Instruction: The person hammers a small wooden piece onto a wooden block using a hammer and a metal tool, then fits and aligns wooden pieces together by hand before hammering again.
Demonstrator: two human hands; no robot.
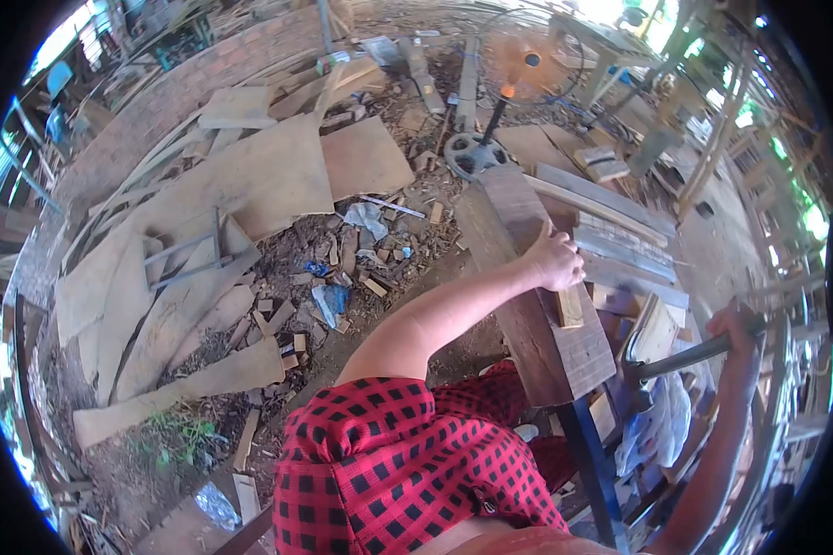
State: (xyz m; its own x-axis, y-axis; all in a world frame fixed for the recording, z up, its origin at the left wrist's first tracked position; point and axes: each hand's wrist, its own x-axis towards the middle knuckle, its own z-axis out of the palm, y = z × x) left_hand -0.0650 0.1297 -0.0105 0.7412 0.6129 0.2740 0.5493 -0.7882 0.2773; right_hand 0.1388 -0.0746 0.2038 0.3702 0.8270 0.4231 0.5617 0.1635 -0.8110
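Note:
My left hand [557, 261] is closed over the top of a thick brown wooden beam [528, 328]. A short block of lighter wood [569, 309] sticks out below its fingers, against the beam; the part inside the fist is hidden. Off to the right, my right hand [736, 328] grips the handle of a hammer [685, 357]. The hammer's dark head [635, 377] hangs beside the near end of the beam, apart from it. A dark metal leg [594, 472] stands under that near end.
Stacked planks [625, 231] lie right of the beam. A pedestal fan [477, 153] stands beyond it. Plywood sheets [241, 180] and wood scraps cover the ground at left. A plastic bag [657, 421] hangs below the hammer. A blue plastic scrap [330, 301] lies among offcuts.

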